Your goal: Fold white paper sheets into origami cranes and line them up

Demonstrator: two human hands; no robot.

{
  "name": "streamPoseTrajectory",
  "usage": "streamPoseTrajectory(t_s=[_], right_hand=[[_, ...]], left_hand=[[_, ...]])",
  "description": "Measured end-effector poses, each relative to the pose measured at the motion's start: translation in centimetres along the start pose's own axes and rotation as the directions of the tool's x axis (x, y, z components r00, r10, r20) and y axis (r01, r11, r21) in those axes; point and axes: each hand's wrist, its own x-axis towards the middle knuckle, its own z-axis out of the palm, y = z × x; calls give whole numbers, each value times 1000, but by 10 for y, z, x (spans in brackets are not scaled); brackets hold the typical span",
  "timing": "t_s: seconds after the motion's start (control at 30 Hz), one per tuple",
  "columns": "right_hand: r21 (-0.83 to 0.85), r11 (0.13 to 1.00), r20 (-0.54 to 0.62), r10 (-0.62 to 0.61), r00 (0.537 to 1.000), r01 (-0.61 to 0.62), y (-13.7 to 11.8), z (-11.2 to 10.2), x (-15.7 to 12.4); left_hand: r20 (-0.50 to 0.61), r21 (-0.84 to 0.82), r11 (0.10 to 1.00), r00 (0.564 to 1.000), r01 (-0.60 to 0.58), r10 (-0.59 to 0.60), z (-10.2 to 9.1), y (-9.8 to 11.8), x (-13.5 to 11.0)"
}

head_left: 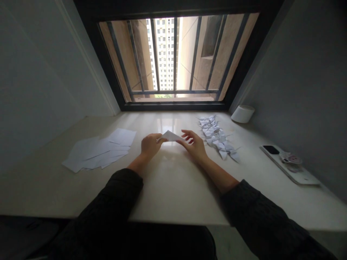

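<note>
A small white sheet of paper [170,135], folded into a triangle with its peak pointing away from me, is held up over the middle of the sill. My left hand [151,143] pinches its left corner between thumb and curled fingers. At the right corner, my right hand [193,145] grips the paper by the thumb, with its other fingers bent and slightly spread behind. Right of that hand lies a cluster of folded paper cranes [215,133] in rows. Loose white paper sheets [100,150] lie fanned and overlapping to the left.
The pale stone sill [173,195] ends at a front edge close to my body. On the right lies a white phone [290,166] with a grip on its back. A white cup-like object [243,114] stands in the back right corner. Ahead is a barred window [175,106].
</note>
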Motion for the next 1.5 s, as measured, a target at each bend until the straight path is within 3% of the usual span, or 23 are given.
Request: streamPoseTrajectory(t_s=[0.1,0.2,0.33,0.4,0.5,1.0,1.17,1.3,1.5], right_hand=[[-138,987,89,-66,994,78,-1,1,-2],[-214,973,121,-59,991,84,1,3,-3],[-35,992,71,122,990,-119,4,6,-1],[99,974,59,200,978,-206,4,7,-1],[197,949,57,238,970,-244,1,9,-1],[279,923,179,220,959,-264,-9,12,-4],[220,925,193,270,943,-309,-11,11,-4],[184,924,192,301,934,-335,-10,11,-3],[159,930,158,307,938,-331,-5,8,0]], left_hand=[[5,-19,996,996,-85,85,-2,3,-2],[-9,-214,975,999,-50,49,0,4,-1],[-16,-636,770,997,50,-78,8,3,3],[44,-733,671,993,107,-110,12,4,3],[107,-770,622,990,140,-90,16,9,0],[118,-850,505,989,148,-92,19,18,-8],[103,-850,482,966,210,-239,14,16,-4],[79,-857,435,904,277,-420,8,7,4],[58,-867,420,894,266,-445,7,6,5]])
